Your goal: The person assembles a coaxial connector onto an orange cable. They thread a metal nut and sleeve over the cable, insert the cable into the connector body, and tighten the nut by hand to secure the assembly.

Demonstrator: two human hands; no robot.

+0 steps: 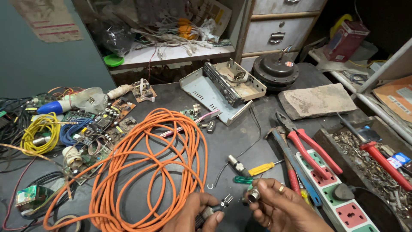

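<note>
At the desk's (240, 141) near edge, beside a coiled orange cable (146, 167), the left hand (193, 215) pinches the cable's bared end while the right hand (279, 206) pinches a small metal connector (253, 195); mating them looks next, demanding careful alignment.

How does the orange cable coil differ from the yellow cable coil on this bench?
The orange cable coil is far larger and loosely spread in wide loops; the yellow cable coil is small and tightly bunched. The orange one lies near the bench's middle, just beside the left hand; the yellow one sits at the far left among circuit boards. Both lie flat on the dark bench, untouched by either hand.
</note>
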